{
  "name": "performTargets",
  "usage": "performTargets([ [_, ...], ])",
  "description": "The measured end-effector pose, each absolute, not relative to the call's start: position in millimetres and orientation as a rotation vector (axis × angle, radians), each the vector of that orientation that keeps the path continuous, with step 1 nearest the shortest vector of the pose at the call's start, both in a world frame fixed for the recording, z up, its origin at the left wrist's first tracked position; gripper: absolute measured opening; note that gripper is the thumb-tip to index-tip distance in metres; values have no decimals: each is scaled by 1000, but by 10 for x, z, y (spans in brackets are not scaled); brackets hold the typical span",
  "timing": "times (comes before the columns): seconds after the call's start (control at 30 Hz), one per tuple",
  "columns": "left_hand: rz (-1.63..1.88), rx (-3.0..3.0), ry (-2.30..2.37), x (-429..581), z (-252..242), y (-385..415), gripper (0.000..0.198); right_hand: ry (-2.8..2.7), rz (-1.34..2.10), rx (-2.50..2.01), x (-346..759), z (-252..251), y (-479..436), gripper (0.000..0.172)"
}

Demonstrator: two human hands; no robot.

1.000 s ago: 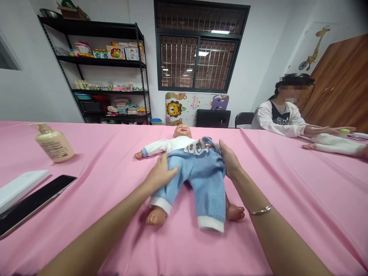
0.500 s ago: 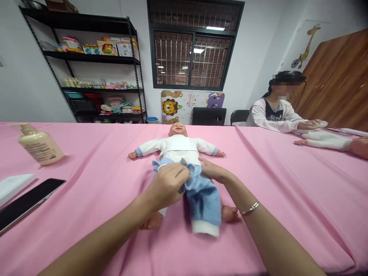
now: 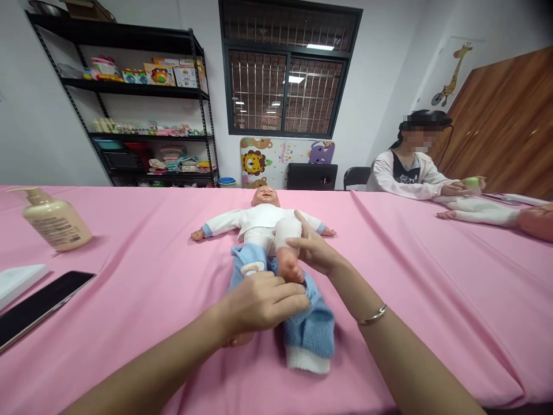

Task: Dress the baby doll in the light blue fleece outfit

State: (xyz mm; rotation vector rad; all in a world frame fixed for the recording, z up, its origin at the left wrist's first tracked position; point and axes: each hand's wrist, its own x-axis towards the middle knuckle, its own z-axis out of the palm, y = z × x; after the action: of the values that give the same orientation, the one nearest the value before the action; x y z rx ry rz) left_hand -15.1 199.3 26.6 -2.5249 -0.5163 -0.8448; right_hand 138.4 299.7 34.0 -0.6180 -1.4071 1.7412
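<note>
A baby doll in a white top with blue cuffs lies on its back, its head away from me. Its leg on my right is bent up, with the bare foot pointing towards me. My right hand is closed around that leg from the side, thumb uppermost. Blue trousers with white cuffs lie over the doll's other leg and on the cloth below the raised foot. With its fingers closed, my left hand grips the upper part of the trousers just beneath the foot. Those fingertips are partly hidden in the fabric.
A pump bottle, a black phone and a white box stand or lie at the left on the pink cloth. A co-worker sits at the far right near another doll. Shelves stand behind.
The doll's leg on my right has come up, bent, out of the trousers. My right hand has moved from beside the hip onto it. My left hand has shifted right and nearer with the fabric.
</note>
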Motion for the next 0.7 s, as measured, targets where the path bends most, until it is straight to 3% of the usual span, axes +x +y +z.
performTargets([
  [0.07,-1007,-2430,-520,-161,271,1992,19,-1521,1687,-652,1318,281,2980,107],
  [0.13,-1166,-2402,-637,-186,242,2012,22,-1623,1665,-637,1289,223,2998,109],
  [0.33,-1394,-2363,-1262,-276,146,2196,23,-1660,1841,-540,1255,88,3107,65],
  [0.53,-1158,-2248,-1718,-346,186,2660,32,-2195,1847,-515,1405,63,3197,56],
  [0.7,-821,-2179,-1931,-393,177,2817,16,-2082,1633,-795,1509,-23,3366,39],
])
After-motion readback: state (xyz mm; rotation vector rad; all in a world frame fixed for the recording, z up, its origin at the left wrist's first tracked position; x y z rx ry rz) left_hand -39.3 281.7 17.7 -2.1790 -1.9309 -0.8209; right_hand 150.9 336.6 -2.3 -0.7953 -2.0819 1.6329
